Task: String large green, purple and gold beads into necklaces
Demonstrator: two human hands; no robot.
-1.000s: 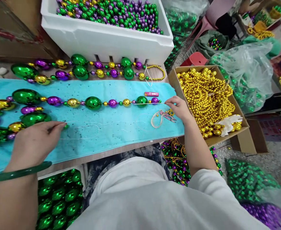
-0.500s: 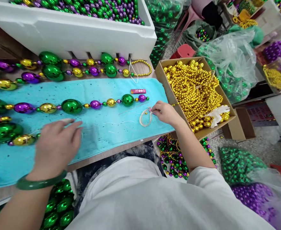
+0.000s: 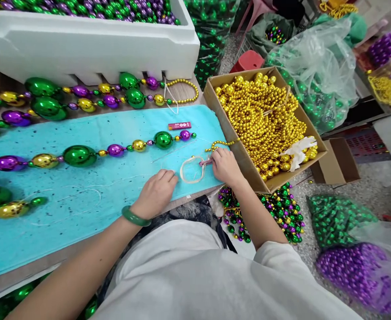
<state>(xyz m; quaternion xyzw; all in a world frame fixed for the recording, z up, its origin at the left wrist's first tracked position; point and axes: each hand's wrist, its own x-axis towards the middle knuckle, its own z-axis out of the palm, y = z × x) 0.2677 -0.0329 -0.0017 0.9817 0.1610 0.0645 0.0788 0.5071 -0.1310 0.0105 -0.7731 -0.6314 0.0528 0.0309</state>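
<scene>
The person's right hand (image 3: 226, 165) worked low over the pale blue cloth (image 3: 115, 209), its grip closed on a small pink hand tool (image 3: 206, 162), and a pale looped band (image 3: 191, 181) lay flat just beyond the tool's tip, in the gap between the two hands. The left hand (image 3: 157, 192) rested palm down near the cloth's near edge, fingers curled, just beside the band; whether that grip held anything I could not tell. Leftward, a broad stretch of cloth ran on, crossed by thin white thread (image 3: 129, 178), down to the bare strip of the wood-grained table (image 3: 32, 268). The strand of shiny green, purple and gold beads (image 3: 80, 156) lay across the cloth from the left, its tapered end beyond both hands, with a flat pink rectangular piece (image 3: 179, 126) just past it. On the right, room was tight: the wall of the brown cardboard box (image 3: 227, 133) stood near the right hand, a thin gold bead chain (image 3: 220, 143) trailing from it onto the cloth. Beyond the far edge, the white foam box (image 3: 92, 53) bounded the table
</scene>
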